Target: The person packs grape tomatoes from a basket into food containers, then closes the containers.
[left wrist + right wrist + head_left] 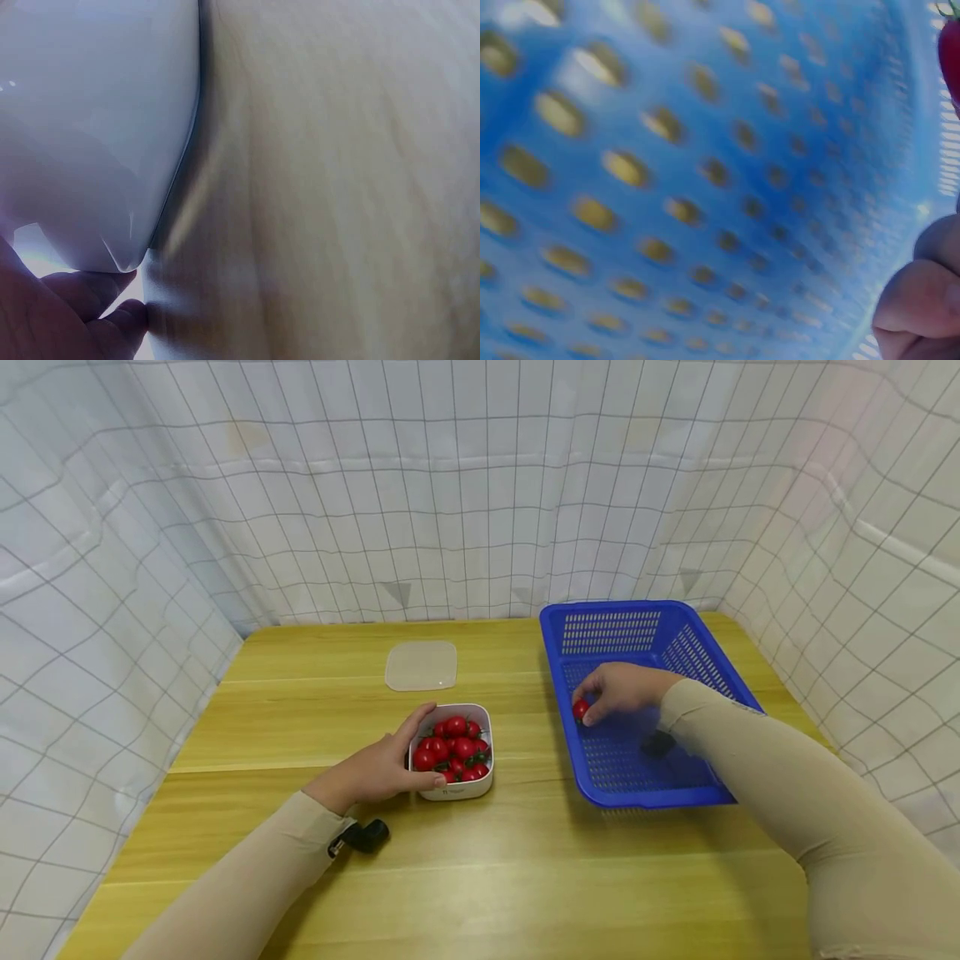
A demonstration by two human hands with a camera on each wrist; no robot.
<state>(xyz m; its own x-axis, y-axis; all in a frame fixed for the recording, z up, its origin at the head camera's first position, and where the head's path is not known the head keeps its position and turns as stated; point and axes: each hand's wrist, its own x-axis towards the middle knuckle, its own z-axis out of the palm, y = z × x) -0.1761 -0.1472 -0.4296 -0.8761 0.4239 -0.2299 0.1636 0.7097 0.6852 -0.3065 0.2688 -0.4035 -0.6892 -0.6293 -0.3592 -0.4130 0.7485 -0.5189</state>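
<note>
My left hand (375, 768) grips a white square container (457, 792), thumb along its near side and a finger at the far rim. Red cherry tomatoes (454, 749) with green stems fill the container. The left wrist view shows the container's smooth wall (97, 112) with fingers (82, 291) at its lower edge. My right hand (626, 687) pinches a single cherry tomato (580, 710) inside the blue plastic basket (660, 798), near its left wall. In the right wrist view, that tomato (951, 64) shows at the right edge, above curled fingers (919, 307).
A pale, translucent square lid (422, 666) lies flat on the wooden table (300, 727) behind the container. White checked curtains (465, 527) enclose the table at the back and both sides. Slotted holes perforate the basket's walls and floor.
</note>
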